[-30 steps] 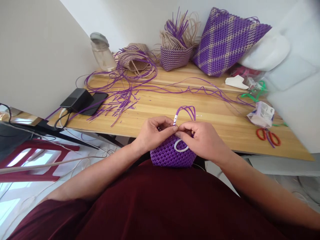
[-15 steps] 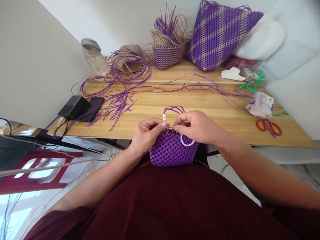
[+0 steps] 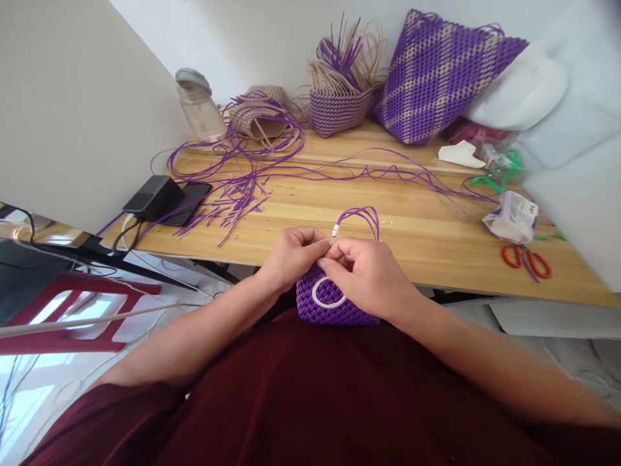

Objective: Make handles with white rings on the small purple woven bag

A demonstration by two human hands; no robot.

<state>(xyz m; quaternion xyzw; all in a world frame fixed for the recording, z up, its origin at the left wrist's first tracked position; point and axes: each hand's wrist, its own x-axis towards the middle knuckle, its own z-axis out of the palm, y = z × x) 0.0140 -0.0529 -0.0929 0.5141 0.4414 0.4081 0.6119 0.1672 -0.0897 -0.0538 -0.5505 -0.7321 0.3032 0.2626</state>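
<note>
A small woven purple basket [image 3: 334, 316] rests against my lap at the table's front edge, its rim mostly covered by my fingers. My left hand [image 3: 297, 259] is closed in a pinch on the rim's left side. Beside it my right hand [image 3: 371, 268] is also closed, thumb and fingertips together on a white strip; the two hands' fingertips meet. The white strip [image 3: 314, 298] curls in a round loop over the basket's front, below my right thumb. Purple handle strands [image 3: 361, 210] arch up behind my hands, with a white wrapping [image 3: 335, 230] at their left end.
Purple strip scraps [image 3: 237, 207] and long strands lie left and across the table [image 3: 301, 220]. Red-handled scissors [image 3: 526, 259] and a white packet [image 3: 512, 217] are right. A black box [image 3: 152, 197], bottle [image 3: 200, 107], part-woven basket [image 3: 339, 111] and large purple bag [image 3: 446, 77] stand around.
My right hand has moved in against my left, and the white loop has swung left across the basket's front. The view has shifted slightly, so the table things appear farther right.
</note>
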